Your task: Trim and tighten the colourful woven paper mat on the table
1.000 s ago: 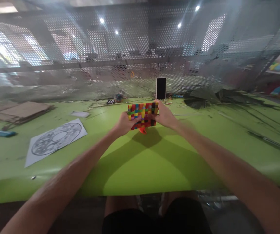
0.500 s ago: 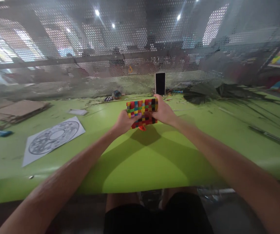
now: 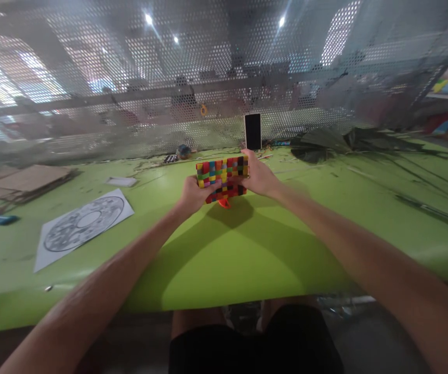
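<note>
Gripping the woven mat [image 3: 221, 176] above the table [image 3: 247, 249], left hand [image 3: 192, 195] and right hand [image 3: 260, 178] at full stretch, bare green surface all around.

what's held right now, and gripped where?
A multicoloured woven mat, in both hands: left hand on its lower-left edge, right hand on its right edge.

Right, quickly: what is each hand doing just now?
Left hand: closed on the left end of the woven mat.
Right hand: closed on its right end.
</note>
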The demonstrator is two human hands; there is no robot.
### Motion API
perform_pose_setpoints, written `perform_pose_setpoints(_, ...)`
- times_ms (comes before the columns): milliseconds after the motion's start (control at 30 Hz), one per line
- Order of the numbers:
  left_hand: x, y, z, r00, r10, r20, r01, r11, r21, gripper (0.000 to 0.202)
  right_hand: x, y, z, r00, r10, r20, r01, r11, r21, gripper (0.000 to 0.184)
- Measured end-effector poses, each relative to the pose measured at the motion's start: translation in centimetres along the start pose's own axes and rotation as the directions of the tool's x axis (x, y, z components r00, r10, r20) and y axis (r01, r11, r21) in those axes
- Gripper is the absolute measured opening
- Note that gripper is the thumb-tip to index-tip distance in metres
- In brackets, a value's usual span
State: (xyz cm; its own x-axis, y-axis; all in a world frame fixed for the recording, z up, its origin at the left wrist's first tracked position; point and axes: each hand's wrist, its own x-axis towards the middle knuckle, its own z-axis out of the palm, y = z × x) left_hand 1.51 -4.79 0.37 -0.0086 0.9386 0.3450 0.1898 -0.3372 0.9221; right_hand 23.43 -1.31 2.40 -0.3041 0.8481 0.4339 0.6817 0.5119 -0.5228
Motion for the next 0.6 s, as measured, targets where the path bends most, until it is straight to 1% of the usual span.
perform_pose_setpoints(200, -0.21, 0.25, 0.4, 1.0, 0.009, -0.017, -0.01, 1.0, -0.008, 0.031, -0.15, -0.27, 0.29, 1.0, -0.016, 0.004, 0.015, 0.997, 0.075, 0.091)
perform_pose_setpoints(333, -0.32, 0.76, 0.46, 1.0, 0.006, -0.013, -0.007, 1.0, -0.027, 0.032, -0.14, -0.37, 0.05, 0.999, -0.039, -0.013, 0.04, 0.997, 0.071, 0.085)
perform_pose_setpoints(467, -0.31, 0.69, 0.26, 1.0, -0.012, 0.004, 0.012, 0.999, -0.037, 0.038, -0.11, -0.33, -0.13, 0.998, -0.064, 0.011, 0.063, 0.992, 0.11, 0.081)
perform_pose_setpoints(600, -0.06, 0.09, 0.01, 1.0, 0.001, 0.012, 0.0, 0.999, -0.042, 0.042, 0.01, -0.12, -0.18, 0.998, -0.065, 0.013, 0.064, 0.996, 0.058, 0.076)
